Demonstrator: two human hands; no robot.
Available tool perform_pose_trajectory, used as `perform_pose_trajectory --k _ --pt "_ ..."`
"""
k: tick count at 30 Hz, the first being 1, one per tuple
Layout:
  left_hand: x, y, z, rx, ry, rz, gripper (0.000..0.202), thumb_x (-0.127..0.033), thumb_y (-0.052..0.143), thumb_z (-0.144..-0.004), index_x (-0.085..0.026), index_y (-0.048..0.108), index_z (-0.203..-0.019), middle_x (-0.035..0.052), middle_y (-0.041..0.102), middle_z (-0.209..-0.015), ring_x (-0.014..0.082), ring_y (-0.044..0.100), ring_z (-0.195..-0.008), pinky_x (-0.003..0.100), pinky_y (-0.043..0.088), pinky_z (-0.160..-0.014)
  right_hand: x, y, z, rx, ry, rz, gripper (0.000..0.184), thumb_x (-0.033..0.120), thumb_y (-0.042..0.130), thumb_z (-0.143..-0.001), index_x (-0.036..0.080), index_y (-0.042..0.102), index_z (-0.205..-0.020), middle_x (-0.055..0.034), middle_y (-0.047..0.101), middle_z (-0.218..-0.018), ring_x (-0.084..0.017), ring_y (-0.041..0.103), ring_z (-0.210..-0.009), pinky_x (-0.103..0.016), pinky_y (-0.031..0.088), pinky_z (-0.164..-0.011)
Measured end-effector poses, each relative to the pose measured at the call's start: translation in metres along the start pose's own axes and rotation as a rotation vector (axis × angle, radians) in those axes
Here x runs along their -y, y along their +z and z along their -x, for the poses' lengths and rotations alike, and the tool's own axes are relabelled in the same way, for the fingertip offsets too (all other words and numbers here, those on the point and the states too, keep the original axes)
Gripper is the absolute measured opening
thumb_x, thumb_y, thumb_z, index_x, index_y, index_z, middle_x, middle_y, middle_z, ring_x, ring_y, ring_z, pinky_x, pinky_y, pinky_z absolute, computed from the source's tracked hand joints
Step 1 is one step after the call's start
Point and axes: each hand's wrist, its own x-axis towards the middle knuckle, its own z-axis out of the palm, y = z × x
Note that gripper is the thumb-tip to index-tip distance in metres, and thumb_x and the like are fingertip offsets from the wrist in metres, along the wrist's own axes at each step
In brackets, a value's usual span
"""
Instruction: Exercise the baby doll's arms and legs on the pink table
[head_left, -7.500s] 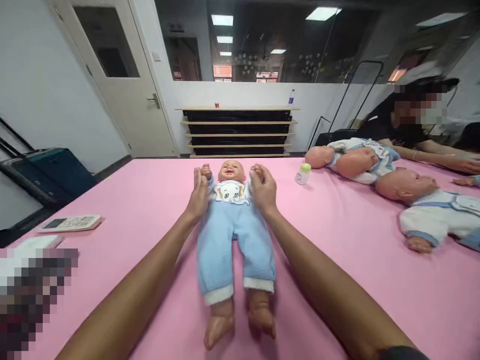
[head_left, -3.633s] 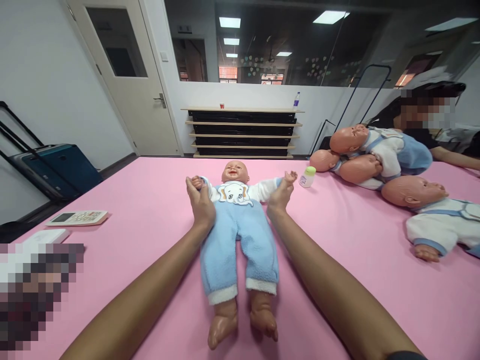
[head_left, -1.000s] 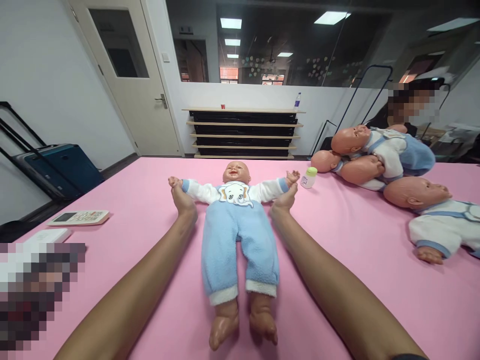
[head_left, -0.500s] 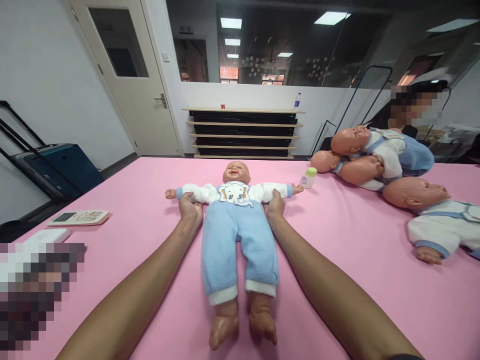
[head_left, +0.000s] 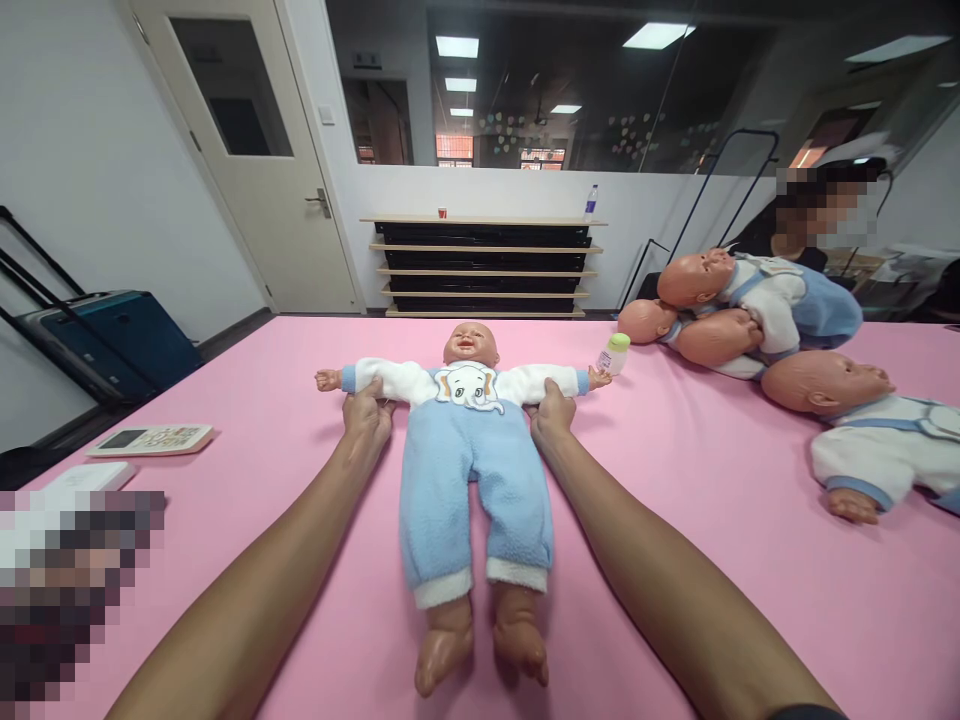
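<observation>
A baby doll (head_left: 470, 455) in a white top and light blue trousers lies on its back on the pink table (head_left: 300, 400), head away from me, both arms stretched out sideways. My left hand (head_left: 366, 415) is closed round the doll's white sleeve near the shoulder on the left. My right hand (head_left: 553, 412) grips the other sleeve on the right in the same way. The doll's bare feet point towards me.
A small bottle with a green cap (head_left: 613, 353) stands by the doll's hand. Three more dolls (head_left: 750, 310) lie at the right, with a seated person (head_left: 821, 225) behind them. A remote control (head_left: 150, 440) and a white box (head_left: 79, 478) lie at the left. A blue suitcase (head_left: 105, 340) stands beside the table.
The doll's arms went from folded at its chest to spread flat sideways. My hands slid from its wrists inward to the upper sleeves.
</observation>
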Motion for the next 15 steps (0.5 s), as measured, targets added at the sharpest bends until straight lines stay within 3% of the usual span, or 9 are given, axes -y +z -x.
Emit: perform_pose_trajectory --k 4,9,12,15 --pt "0.0 0.009 0.004 0.067 -0.015 0.086 0.028 -0.013 0.064 -0.086 -0.016 0.056 -0.113 0.0099 0.068 -0.113 0.0212 0.063 -0.116 0.038 0.053 -0.101 0.001 0.0 0.003 0.045 -0.1 0.068 0.051 0.034 0.061 -0.077 0.02 0.051 -0.126 -0.0045 0.067 -0.114 -0.016 0.069 -0.095 -0.031 0.061 -0.075" --pt "0.002 0.027 0.017 0.172 0.018 0.086 0.017 -0.018 0.061 -0.091 -0.011 0.059 -0.106 0.0123 0.068 -0.112 0.0187 0.063 -0.115 0.032 0.051 -0.102 0.005 0.001 0.014 0.224 -0.338 0.339 0.055 0.044 0.059 -0.082 0.018 0.05 -0.129 -0.0066 0.064 -0.121 -0.016 0.062 -0.11 -0.033 0.053 -0.098" --pt "0.005 0.033 0.028 0.252 0.092 -0.057 0.027 -0.028 0.066 -0.089 -0.012 0.061 -0.109 0.0124 0.068 -0.115 0.0199 0.063 -0.112 0.035 0.05 -0.102 0.007 0.002 0.021 0.329 -0.419 0.451 0.058 0.047 0.058 -0.084 0.019 0.047 -0.133 -0.0068 0.061 -0.127 -0.016 0.058 -0.115 -0.035 0.046 -0.107" --pt "0.007 0.034 0.036 0.295 0.191 -0.4 0.041 -0.046 0.065 -0.087 -0.015 0.062 -0.114 0.0108 0.067 -0.117 0.0222 0.064 -0.108 0.038 0.05 -0.098 0.008 0.003 0.026 0.452 -0.45 0.504 0.057 0.045 0.055 -0.087 0.021 0.046 -0.137 -0.0057 0.06 -0.13 -0.016 0.058 -0.116 -0.036 0.043 -0.11"
